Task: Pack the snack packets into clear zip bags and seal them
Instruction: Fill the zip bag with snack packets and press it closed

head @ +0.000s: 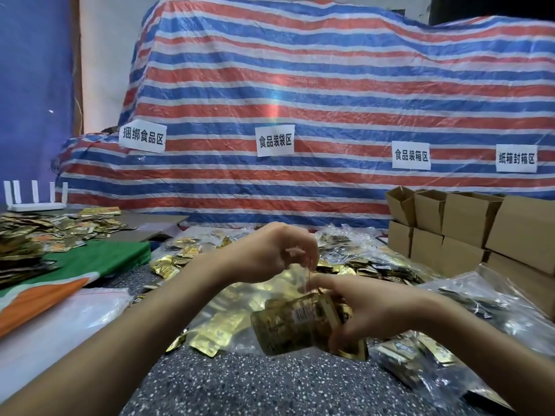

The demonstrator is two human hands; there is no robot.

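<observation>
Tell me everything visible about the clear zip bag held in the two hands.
The clear zip bag is thin, glossy, see-through plastic, held tilted above the speckled table. Gold snack packets fill its lower part, one showing a barcode. The left hand pinches its top edge from above; the right hand grips its side round the packets. Whether the zip is sealed cannot be told.
</observation>
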